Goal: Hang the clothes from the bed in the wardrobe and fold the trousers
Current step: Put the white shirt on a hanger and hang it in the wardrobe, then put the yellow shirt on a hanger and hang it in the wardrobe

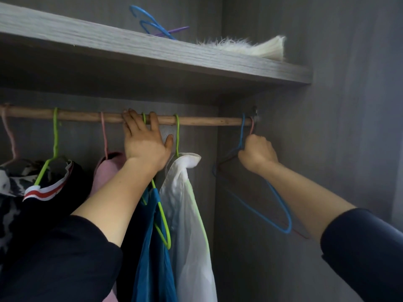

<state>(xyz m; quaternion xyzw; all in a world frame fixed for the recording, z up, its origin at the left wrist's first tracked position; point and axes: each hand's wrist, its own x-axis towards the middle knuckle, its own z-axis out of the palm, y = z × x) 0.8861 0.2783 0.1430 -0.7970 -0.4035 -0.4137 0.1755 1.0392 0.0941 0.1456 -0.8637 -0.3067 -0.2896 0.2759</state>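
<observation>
The left hand [145,140] reaches up to the rod [207,121], its fingers straight and spread, the tips laid against the wood and the thumb held out to the side. It grips nothing. The hook of a green hanger [161,216] passes over the rod between two of those fingers, and from this hanger a blue garment [150,247] hangs down under the left wrist.

Just beyond the left thumb, a white shirt [189,214] hangs from the rod on a second green hook [177,131]. On the other side of the left hand a pink garment [109,164] hangs beside the forearm, and further out that way a dark top [43,190] with a red and white band hangs on a third green one.

The right hand [257,154] is well apart from the left, at the end of the rod next to the wardrobe wall. Its fingers are curled tight round the neck of a blue hanger [281,205], which is bare and still hooked on the rod. A thin red hanger [252,125] hooks on just beside it, and its neck runs into the same fist.

Above both hands a shelf [152,49] bears loose hangers [150,25] and, over the right hand, a piece of white fur [250,46]
</observation>
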